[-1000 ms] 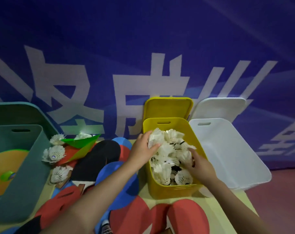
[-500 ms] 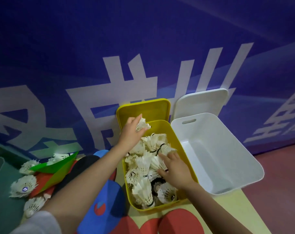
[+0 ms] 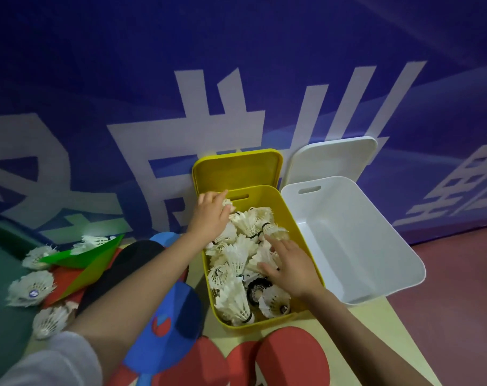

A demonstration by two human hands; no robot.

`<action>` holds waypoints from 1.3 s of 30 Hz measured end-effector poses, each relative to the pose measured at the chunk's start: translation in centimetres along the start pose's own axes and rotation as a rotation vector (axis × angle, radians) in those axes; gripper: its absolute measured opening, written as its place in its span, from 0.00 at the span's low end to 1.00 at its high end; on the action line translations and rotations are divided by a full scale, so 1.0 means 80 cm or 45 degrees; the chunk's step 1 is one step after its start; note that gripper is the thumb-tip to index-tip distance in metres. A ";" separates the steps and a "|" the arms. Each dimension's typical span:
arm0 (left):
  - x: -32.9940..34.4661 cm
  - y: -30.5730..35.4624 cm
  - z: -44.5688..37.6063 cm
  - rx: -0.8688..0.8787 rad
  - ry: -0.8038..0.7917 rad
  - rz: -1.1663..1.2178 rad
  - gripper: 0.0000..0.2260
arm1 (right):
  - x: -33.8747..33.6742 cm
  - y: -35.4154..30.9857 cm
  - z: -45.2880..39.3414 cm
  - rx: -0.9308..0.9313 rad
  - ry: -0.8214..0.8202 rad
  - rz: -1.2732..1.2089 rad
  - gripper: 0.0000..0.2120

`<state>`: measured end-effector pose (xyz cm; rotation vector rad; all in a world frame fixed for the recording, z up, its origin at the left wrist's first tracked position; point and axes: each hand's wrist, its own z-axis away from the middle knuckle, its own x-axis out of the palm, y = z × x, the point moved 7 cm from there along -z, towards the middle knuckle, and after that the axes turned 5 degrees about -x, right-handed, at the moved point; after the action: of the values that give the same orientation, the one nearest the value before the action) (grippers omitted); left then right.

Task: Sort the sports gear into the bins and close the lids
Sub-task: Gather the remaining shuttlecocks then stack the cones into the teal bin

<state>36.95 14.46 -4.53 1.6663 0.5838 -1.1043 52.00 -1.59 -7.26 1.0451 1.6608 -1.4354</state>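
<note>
While both bare hands work inside the yellow rectangular plastic bin [image 3: 298, 215], a person packs down its heap of white feathered shuttlecocks [image 3: 236, 257], the stage of the sorting job now apparently in hand. The left hand [image 3: 211, 215], at the bin's far end, has its fingers curled around one shuttlecock [image 3: 227, 203] near the handle slot; the right hand [image 3: 289, 266] lies flat with fingers spread and nearly straight, pressing on the pile and gripping nothing. The bin's long axis runs away from the person toward the blue printed banner [image 3: 236, 79], where its yellow lid [image 3: 236, 168] leans upright behind it. Shuttlecocks inside lie jumbled, pointing every way. To the right, touching or just beside it, stands a white plastic bin [image 3: 376, 246], its white lid [image 3: 331, 157] also propped open. More loose shuttlecocks [image 3: 31, 288] wait well to the left among red, blue and black round paddles [image 3: 170, 316] and green triangular flags [image 3: 81, 254] on the table. The next move likely calls for releasing the held shuttlecock, then gathering the strays before either lid comes down.
</note>
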 end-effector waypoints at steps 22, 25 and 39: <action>-0.135 -0.400 0.357 -0.971 0.231 0.167 0.27 | 0.198 -0.364 -0.101 -0.202 -0.170 -0.520 0.17; -0.129 -0.428 0.363 -1.003 0.145 0.227 0.30 | 0.207 -0.393 -0.139 -0.220 -0.135 -0.469 0.17; -0.080 -0.498 0.320 -0.993 0.024 0.548 0.22 | 0.342 -0.427 -0.294 -0.023 -0.698 -0.148 0.19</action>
<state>-7.68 6.61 -19.71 1.0413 0.5382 -0.4497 9.39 23.13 -13.61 0.4821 1.3407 -1.5992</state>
